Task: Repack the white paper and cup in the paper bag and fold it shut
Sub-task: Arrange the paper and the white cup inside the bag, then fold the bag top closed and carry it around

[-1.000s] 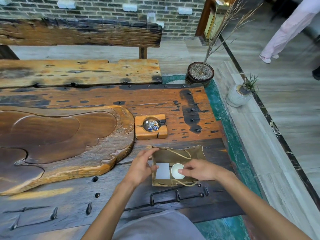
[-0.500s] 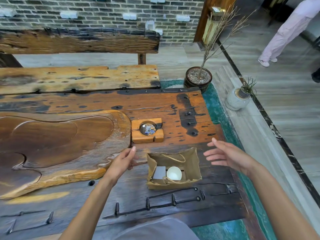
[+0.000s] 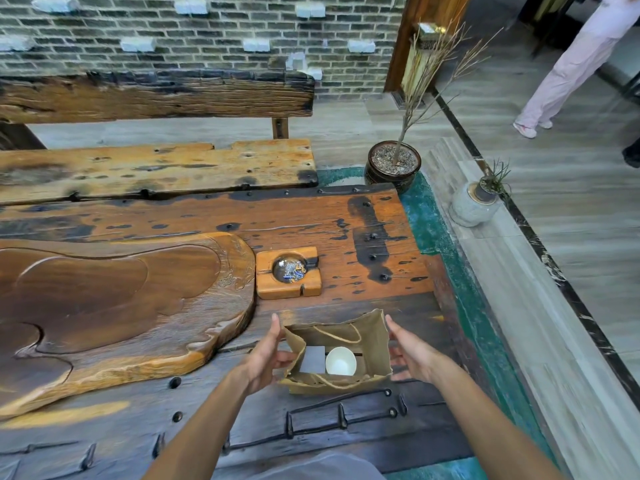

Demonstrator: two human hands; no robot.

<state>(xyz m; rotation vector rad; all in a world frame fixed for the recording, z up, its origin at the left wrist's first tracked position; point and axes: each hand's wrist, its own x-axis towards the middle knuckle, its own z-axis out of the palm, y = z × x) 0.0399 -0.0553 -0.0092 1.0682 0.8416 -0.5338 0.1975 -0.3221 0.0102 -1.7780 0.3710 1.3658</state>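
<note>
Half a second ago your hands were spread wide of the bag (image 3: 375,344); both have since closed in against its sides. Your left hand (image 3: 266,356) is open, fingers straight, palm at the bag's left wall, gripping nothing. Between your hands the paper (image 3: 313,359) and cup (image 3: 340,361) sit inside the open-topped bag, and your right hand (image 3: 410,353), equally open, flanks the right wall.
</note>
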